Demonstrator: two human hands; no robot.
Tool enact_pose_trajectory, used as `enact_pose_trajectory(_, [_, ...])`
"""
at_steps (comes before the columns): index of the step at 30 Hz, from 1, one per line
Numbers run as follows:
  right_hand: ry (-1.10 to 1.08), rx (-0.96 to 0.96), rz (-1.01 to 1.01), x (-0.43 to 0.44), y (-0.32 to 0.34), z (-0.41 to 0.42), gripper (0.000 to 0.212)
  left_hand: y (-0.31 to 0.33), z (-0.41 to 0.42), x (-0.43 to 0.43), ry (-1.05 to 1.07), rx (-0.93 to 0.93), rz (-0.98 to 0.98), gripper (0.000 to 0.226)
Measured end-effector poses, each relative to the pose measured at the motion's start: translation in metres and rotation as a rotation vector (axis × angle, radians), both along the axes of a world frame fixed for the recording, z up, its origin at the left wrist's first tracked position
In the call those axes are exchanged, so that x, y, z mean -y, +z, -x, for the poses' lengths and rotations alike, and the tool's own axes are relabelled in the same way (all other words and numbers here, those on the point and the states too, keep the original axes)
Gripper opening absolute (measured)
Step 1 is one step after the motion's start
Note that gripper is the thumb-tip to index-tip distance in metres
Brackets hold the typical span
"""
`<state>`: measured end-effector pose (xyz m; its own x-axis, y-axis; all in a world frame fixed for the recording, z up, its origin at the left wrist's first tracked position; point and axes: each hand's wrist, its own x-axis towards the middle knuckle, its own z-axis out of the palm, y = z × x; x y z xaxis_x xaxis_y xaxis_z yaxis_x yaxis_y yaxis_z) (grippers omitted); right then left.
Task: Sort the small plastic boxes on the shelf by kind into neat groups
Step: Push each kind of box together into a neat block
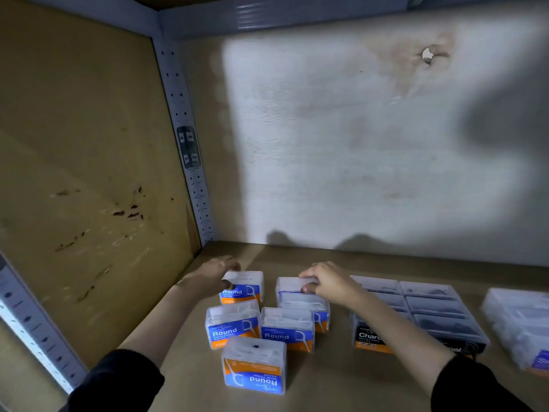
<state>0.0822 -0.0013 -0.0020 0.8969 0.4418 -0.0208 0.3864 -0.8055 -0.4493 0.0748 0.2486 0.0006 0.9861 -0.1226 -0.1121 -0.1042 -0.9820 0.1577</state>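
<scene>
Honestly, each hand pinches a back-row blue box, left hand [215, 275] and right hand [328, 282]; a careless shove could knock the upside-down front box [254, 365] off the shelf [341, 379].

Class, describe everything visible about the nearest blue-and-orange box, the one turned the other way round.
The nearest Round box is a small, clear, frosted plastic case with a blue-and-orange label reading "Round", upside down to the camera. A dark spot marks its lid. It stands closed on the shelf board, in front of the other blue boxes; neither hand touches it.
</scene>
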Motion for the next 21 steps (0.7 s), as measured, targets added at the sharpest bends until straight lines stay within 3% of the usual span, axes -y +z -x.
enact_pose_trajectory(21, [-0.153, 0.021, -0.037, -0.015, -0.005, -0.007, 0.039, -0.007, -0.027, 0.018, -0.029, 0.044, 0.075, 0.041])
